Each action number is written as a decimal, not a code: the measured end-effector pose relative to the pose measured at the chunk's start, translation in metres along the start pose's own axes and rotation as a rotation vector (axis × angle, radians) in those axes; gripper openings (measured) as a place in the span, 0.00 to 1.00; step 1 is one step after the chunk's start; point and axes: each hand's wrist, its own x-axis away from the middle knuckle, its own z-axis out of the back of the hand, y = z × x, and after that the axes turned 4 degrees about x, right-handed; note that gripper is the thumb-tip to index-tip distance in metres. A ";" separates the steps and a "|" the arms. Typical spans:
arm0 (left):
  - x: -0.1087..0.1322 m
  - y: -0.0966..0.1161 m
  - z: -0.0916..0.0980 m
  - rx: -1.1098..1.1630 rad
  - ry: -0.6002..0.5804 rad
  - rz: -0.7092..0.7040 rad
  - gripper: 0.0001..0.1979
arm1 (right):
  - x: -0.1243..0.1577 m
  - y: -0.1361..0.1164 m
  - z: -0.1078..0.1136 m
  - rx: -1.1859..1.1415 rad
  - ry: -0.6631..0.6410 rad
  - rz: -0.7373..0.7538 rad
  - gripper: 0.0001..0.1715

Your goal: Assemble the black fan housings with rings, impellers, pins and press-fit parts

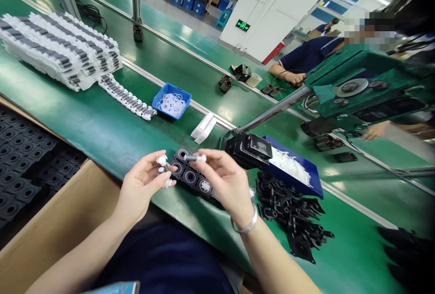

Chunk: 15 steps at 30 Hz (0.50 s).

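My left hand [142, 185] is closed round a few small white plastic parts [162, 161], with one more at its fingertips. My right hand [222, 178], with a silver bangle at the wrist, pinches a small white-tipped grey pin [195, 158] just above a black moulded strip [190, 177] with round sockets. The strip lies on the green belt [108, 126] between my two hands. One socket near my right hand has a white insert in it.
A blue tray of white rings [171, 100], stacked white-and-grey strips [57, 49], a blue tray of white pieces [295, 169], a pile of black parts [292, 214] and a green machine [356, 90] surround me. A cardboard box of black parts [23, 162] stands left. A co-worker's hands [294, 77] work opposite.
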 end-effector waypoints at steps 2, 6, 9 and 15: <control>-0.001 0.002 0.003 -0.025 0.004 -0.013 0.23 | -0.013 0.005 0.003 0.167 0.031 0.069 0.14; 0.000 -0.001 0.010 -0.079 -0.038 -0.002 0.24 | -0.035 0.021 -0.001 0.511 -0.114 0.269 0.12; 0.003 -0.004 0.013 -0.110 -0.069 -0.003 0.24 | -0.043 0.025 -0.005 0.658 -0.231 0.359 0.13; 0.004 -0.003 0.012 -0.233 -0.099 -0.024 0.25 | -0.031 -0.006 0.003 0.486 -0.317 0.387 0.26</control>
